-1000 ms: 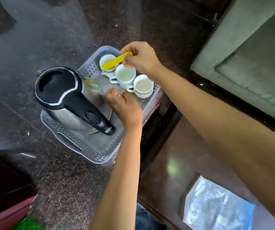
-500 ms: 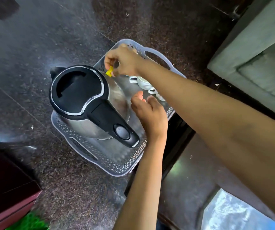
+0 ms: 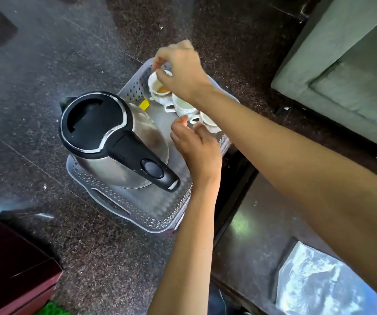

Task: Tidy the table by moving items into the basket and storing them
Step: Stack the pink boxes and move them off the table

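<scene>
A grey perforated basket (image 3: 114,201) holds a steel kettle (image 3: 105,133) with a black lid and handle, and a row of three white cups. A small yellow piece (image 3: 144,103) lies on the basket floor between the kettle and the far cup (image 3: 158,87), which shows something orange-yellow inside. My right hand (image 3: 180,69) is over that far cup, thumb and fingers pinched on its rim. The middle cup (image 3: 183,105) and near cup (image 3: 210,123) are partly hidden by my right forearm. Inside the basket by the near cup is my left hand (image 3: 194,144), fingers loosely apart and holding nothing.
The basket rests over a dark speckled stone floor (image 3: 69,53). A grey-green sofa (image 3: 353,76) fills the upper right. A dark glossy table (image 3: 251,223) at the lower right carries a clear plastic bag (image 3: 314,280). A maroon box (image 3: 12,269) sits at the lower left.
My right hand moved from beside the kettle to the far cup. The yellow piece it held now lies on the basket floor. My left hand has barely moved.
</scene>
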